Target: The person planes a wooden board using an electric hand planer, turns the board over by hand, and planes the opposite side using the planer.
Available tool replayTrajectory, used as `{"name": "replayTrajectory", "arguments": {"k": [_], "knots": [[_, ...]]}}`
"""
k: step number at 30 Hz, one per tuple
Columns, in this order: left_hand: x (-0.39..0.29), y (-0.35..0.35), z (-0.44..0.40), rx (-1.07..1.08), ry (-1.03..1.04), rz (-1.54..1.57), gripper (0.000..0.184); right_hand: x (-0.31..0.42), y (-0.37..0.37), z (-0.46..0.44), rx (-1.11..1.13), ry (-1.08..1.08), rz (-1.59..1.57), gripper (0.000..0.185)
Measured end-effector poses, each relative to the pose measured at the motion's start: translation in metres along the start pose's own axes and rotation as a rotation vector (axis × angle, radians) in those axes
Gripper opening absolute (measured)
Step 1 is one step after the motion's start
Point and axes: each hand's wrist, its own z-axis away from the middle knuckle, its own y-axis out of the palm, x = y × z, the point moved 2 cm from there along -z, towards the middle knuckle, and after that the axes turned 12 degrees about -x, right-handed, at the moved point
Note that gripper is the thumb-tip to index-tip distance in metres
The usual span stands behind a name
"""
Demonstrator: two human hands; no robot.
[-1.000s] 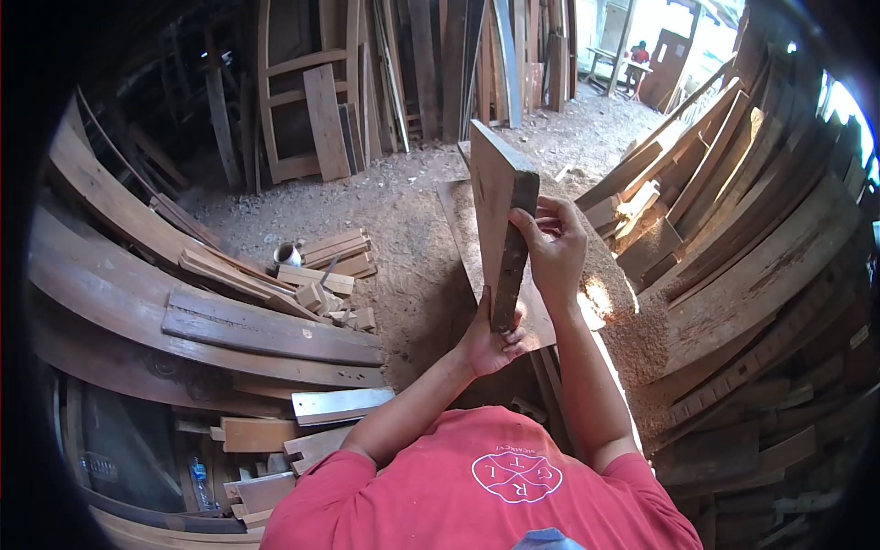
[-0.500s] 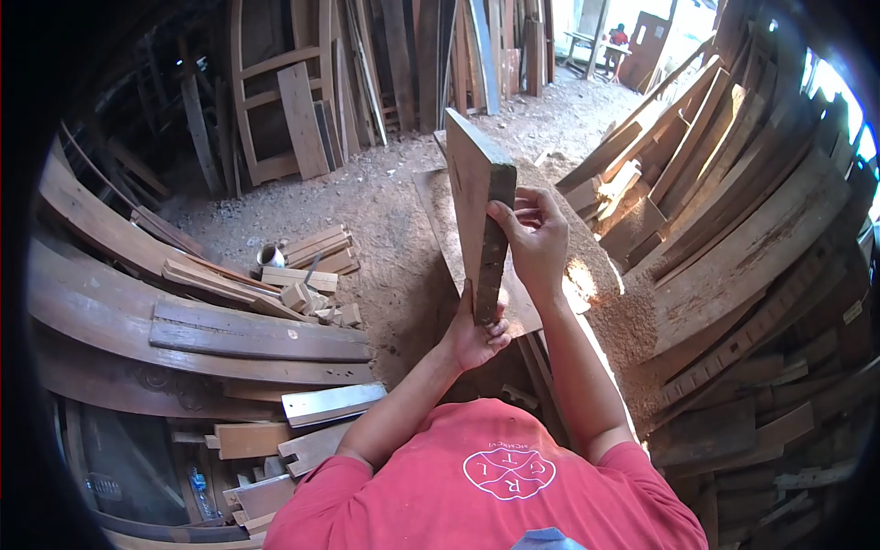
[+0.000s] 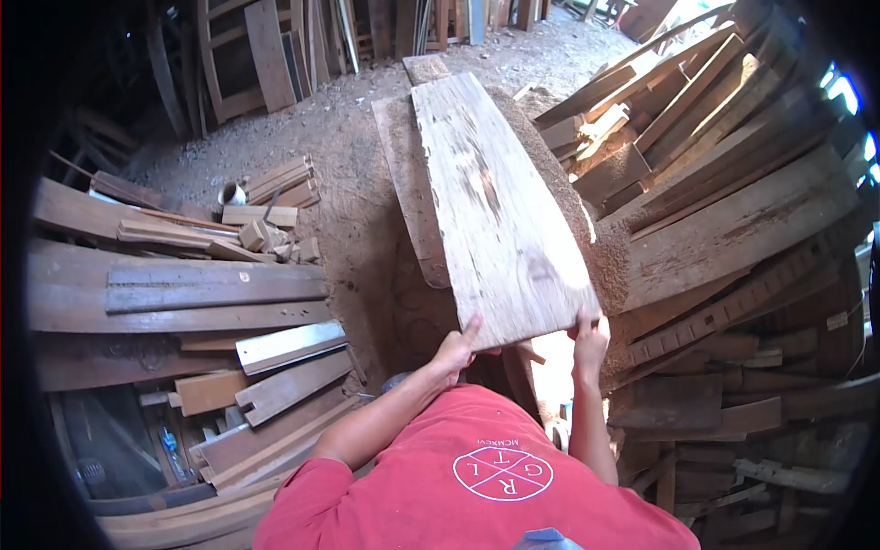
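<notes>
A long, wide wooden board [image 3: 504, 211] extends away from my body with its broad face up, showing dark streaks and a knot close to its near end. My left hand [image 3: 458, 348] grips the near left corner, thumb on the top face and fingers hidden underneath. At the near right corner, my right hand [image 3: 589, 337] is closed on the board's edge. Beneath the board and to its left, another flat panel [image 3: 403, 183] with sawdust on it is partly covered.
Wood offcuts [image 3: 266, 229] and a white cup [image 3: 232, 194] lie on the ground at the left. Stacked planks [image 3: 211, 284] line the left side, and long boards [image 3: 742, 229] lean on the right beside a sawdust heap [image 3: 610, 261]. Frames and planks [image 3: 266, 55] stand at the back.
The board has turned from edge-on to broad face up and now stretches forward. My right hand has moved from its upper edge to the near right corner. The view has tilted down.
</notes>
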Motion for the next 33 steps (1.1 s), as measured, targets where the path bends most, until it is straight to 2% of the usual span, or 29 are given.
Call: {"name": "replayTrajectory", "arguments": {"k": [2, 3, 5, 6, 8, 10, 12, 14, 15, 16, 17, 18, 19, 20, 21, 22, 23, 29, 30, 33], "knots": [[0.033, 0.022, -0.011, -0.034, 0.024, -0.153, 0.075, -0.063, -0.023, -0.011, 0.067, 0.304, -0.002, 0.032], [0.046, 0.032, -0.013, -0.078, 0.038, -0.238, 0.075, -0.096, -0.031, -0.02, 0.068, 0.383, 0.04, 0.032], [0.064, 0.045, -0.021, -0.152, 0.047, -0.268, 0.075, -0.175, -0.048, -0.061, 0.213, 0.357, 0.056, 0.026], [0.077, 0.049, -0.023, -0.208, 0.064, -0.317, 0.076, -0.229, -0.049, -0.088, 0.312, -0.059, 0.16, 0.025], [0.095, 0.059, -0.041, -0.258, 0.1, -0.322, 0.079, -0.184, -0.056, -0.069, 0.294, 0.389, -0.065, 0.02], [0.095, 0.066, -0.063, -0.241, 0.16, -0.501, 0.084, -0.193, -0.067, -0.084, 0.346, 0.261, 0.152, 0.041], [0.105, 0.055, -0.097, -0.225, 0.173, -0.723, 0.089, -0.137, -0.091, -0.068, 0.362, 0.142, 0.418, 0.058], [0.117, 0.043, -0.122, -0.204, 0.162, -0.817, 0.09, -0.146, -0.133, -0.063, 0.324, -0.129, 0.778, 0.072], [0.117, 0.037, -0.129, -0.173, 0.163, -0.835, 0.089, -0.148, -0.158, -0.051, 0.299, -0.184, 0.864, 0.073], [0.115, 0.032, -0.127, -0.14, 0.102, -0.727, 0.085, -0.143, -0.183, -0.035, 0.309, -0.195, 0.925, 0.068], [0.12, 0.029, -0.126, -0.135, 0.097, -0.73, 0.085, -0.15, -0.21, -0.013, 0.245, -0.23, 0.903, 0.062], [0.126, 0.024, -0.124, -0.195, 0.046, -0.638, 0.081, -0.158, -0.232, 0.005, 0.206, -0.121, 0.874, 0.054], [0.129, 0.018, -0.122, -0.259, 0.0, -0.544, 0.077, -0.173, -0.25, 0.023, 0.184, -0.125, 0.819, 0.045], [0.125, 0.014, -0.114, -0.315, 0.036, -0.601, 0.067, -0.177, -0.265, 0.039, 0.296, -0.002, 0.744, 0.05], [0.126, 0.012, -0.108, -0.322, 0.041, -0.598, 0.067, -0.196, -0.267, 0.036, 0.279, -0.076, 0.698, 0.05], [0.126, 0.01, -0.102, -0.39, 0.084, -0.602, 0.062, -0.227, -0.28, 0.058, 0.292, 0.066, 0.567, 0.053], [0.121, 0.009, -0.103, -0.462, 0.129, -0.603, 0.057, -0.228, -0.278, 0.069, 0.288, 0.101, 0.464, 0.052], [0.069, 0.003, -0.136, -0.779, 0.386, -0.718, 0.04, -0.143, -0.248, 0.078, 0.22, 0.12, 0.334, 0.05], [0.05, 0.004, -0.145, -0.805, 0.491, -0.672, 0.038, -0.129, -0.241, 0.077, 0.208, 0.121, 0.328, 0.049], [0.0, -0.002, -0.193, -0.846, 0.578, -0.805, 0.033, -0.1, -0.216, 0.065, 0.171, 0.11, 0.297, 0.048]]}}
